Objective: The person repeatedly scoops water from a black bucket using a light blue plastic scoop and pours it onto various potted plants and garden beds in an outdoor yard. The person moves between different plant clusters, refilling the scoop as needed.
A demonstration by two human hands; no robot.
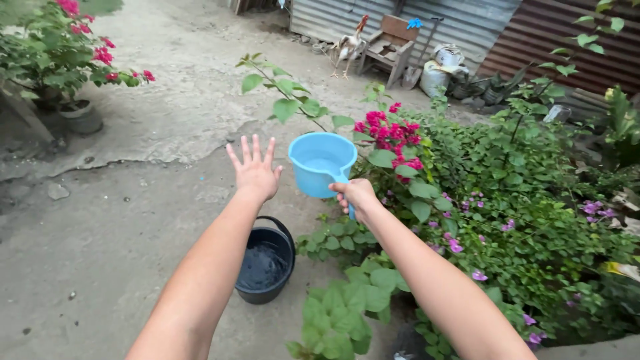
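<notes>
My right hand grips the handle of a light blue plastic dipper, held up level with some water inside. My left hand is raised just left of the dipper, palm forward, fingers spread, holding nothing. Below my arms a black bucket with water in it stands on the concrete ground. The dipper hovers near red flowers at the edge of a green plant bed.
A dense bed of green leaves with purple flowers fills the right side. A potted plant with pink blooms stands at far left. A rooster, a wooden chair and a corrugated metal wall are at the back.
</notes>
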